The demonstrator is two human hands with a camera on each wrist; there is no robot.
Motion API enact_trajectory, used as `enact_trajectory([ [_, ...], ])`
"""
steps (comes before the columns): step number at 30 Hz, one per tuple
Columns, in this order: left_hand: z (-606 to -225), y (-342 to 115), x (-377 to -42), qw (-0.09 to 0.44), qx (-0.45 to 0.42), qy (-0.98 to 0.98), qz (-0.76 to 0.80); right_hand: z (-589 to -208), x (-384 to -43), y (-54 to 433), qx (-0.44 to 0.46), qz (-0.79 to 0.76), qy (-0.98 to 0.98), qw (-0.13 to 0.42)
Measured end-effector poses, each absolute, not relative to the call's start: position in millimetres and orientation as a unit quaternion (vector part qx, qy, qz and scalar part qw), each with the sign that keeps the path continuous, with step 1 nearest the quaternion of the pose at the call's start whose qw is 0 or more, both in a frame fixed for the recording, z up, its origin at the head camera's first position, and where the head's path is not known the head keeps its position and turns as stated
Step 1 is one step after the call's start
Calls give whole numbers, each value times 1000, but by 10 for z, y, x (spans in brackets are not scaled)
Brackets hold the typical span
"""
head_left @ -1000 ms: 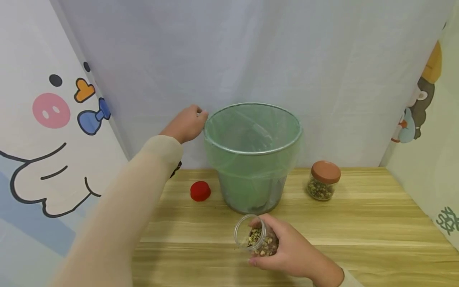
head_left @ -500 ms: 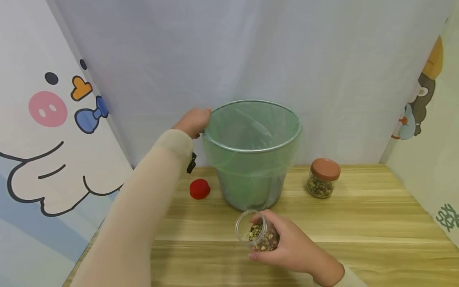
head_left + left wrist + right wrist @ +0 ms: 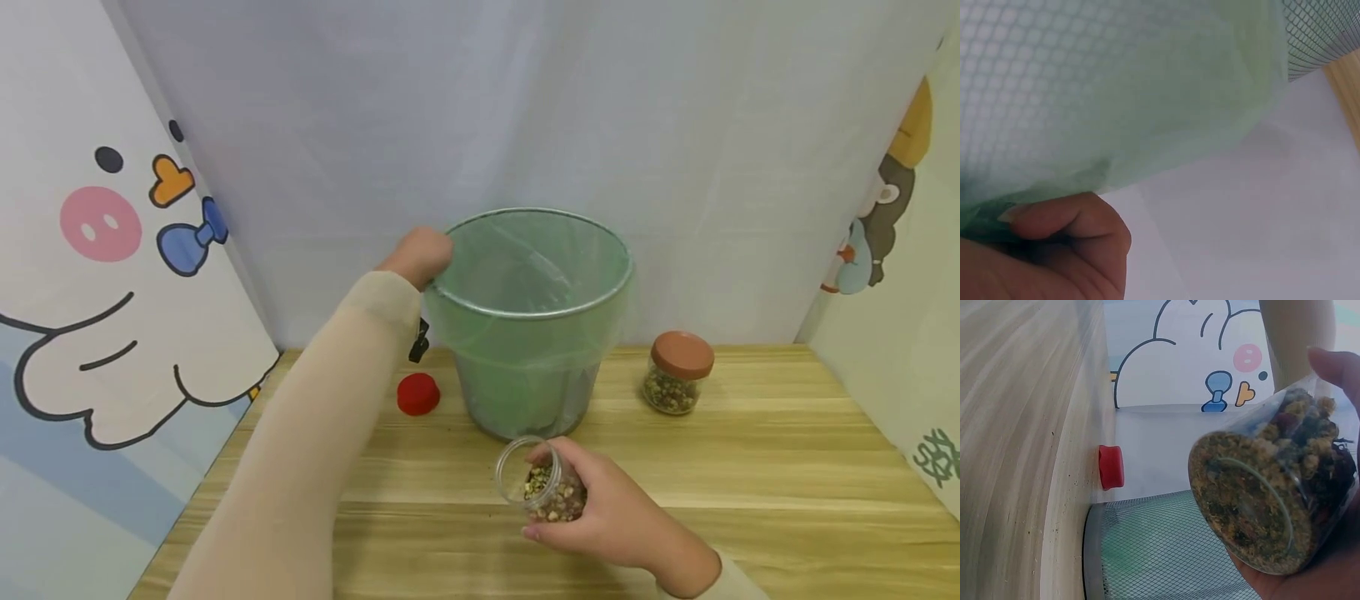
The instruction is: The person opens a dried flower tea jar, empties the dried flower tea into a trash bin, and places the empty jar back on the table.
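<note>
A wire-mesh waste bin (image 3: pixel 1166 550) stands on the table, lined with a green plastic bag (image 3: pixel 525 346) folded down over its rim. My left hand (image 3: pixel 422 257) is at the bin's left rim; in the left wrist view its thumb and curled fingers (image 3: pixel 1100 228) pinch the bag's edge. My right hand (image 3: pixel 611 517) grips a clear jar (image 3: pixel 564 504) in front of the bin. The jar is tilted, its uncovered mouth facing left. Dried flower buds and greenish-brown bits lie inside, seen through the jar's base in the right wrist view.
A red screw lid (image 3: pixel 417 394) lies on the wooden table (image 3: pixel 750 467) left of the bin. Right of the bin stands a small jar with a brown lid (image 3: pixel 678 375), partly filled with dried bits. White cloth hangs behind, with cartoon-printed panels (image 3: pixel 97 333) at both sides.
My left hand has moved right, from beside the bin onto its left rim, and now pinches the bag's edge there. The right hand and the tilted jar have hardly moved.
</note>
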State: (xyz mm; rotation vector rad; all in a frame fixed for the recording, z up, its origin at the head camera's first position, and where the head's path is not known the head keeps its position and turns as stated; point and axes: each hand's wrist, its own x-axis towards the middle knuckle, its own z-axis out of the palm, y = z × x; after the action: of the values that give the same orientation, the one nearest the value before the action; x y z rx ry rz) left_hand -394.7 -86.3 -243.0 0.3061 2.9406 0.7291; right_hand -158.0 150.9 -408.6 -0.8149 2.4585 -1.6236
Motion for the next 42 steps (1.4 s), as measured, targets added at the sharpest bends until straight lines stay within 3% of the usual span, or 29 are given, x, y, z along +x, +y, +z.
enact_trajectory([
  [3,-2460,-848,-3936,40,61,950,305,-4087,-1580,1507,-269,-530,804,40],
  [13,-2502,-730,-3860,19,14,970,241,-4093,-1564,1511,-263,-526,808,40],
  [42,-2508,-738,-3869,-2,-2,957,291,-4075,-1630,1620,-248,-529,811,19],
])
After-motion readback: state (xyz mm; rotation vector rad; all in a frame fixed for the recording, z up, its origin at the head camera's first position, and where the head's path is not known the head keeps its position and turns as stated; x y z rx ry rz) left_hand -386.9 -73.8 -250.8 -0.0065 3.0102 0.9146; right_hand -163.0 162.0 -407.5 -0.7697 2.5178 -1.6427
